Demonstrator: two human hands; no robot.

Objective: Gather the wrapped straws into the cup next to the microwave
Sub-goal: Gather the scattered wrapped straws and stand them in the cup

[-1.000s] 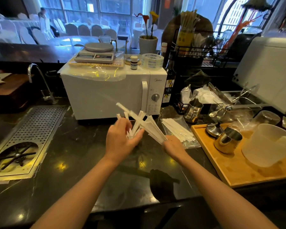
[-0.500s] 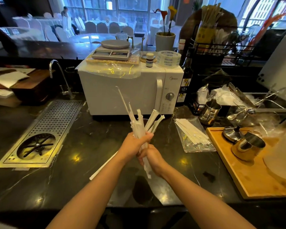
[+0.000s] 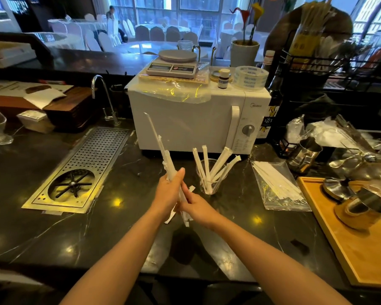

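A bundle of white paper-wrapped straws [image 3: 166, 158] stands nearly upright in both hands over the dark counter. My left hand [image 3: 169, 191] grips the bundle's middle, and my right hand [image 3: 195, 205] holds its lower end just below. A clear cup [image 3: 211, 180] stands on the counter right of my hands, in front of the white microwave [image 3: 185, 122], with several wrapped straws fanned out in it. More wrapped straws lie in a clear plastic bag [image 3: 277, 188] farther right.
A metal drip tray [image 3: 79, 170] is set into the counter at left, with a tap [image 3: 103, 95] behind it. A wooden tray [image 3: 348, 256] with metal jugs sits at right. A black wire rack [image 3: 330, 69] and a steel pitcher [image 3: 305, 154] stand right of the microwave.
The splayed straws have been drawn into one upright bundle between both hands. The cup with straws in it now shows right of my hands. The view has shifted left.
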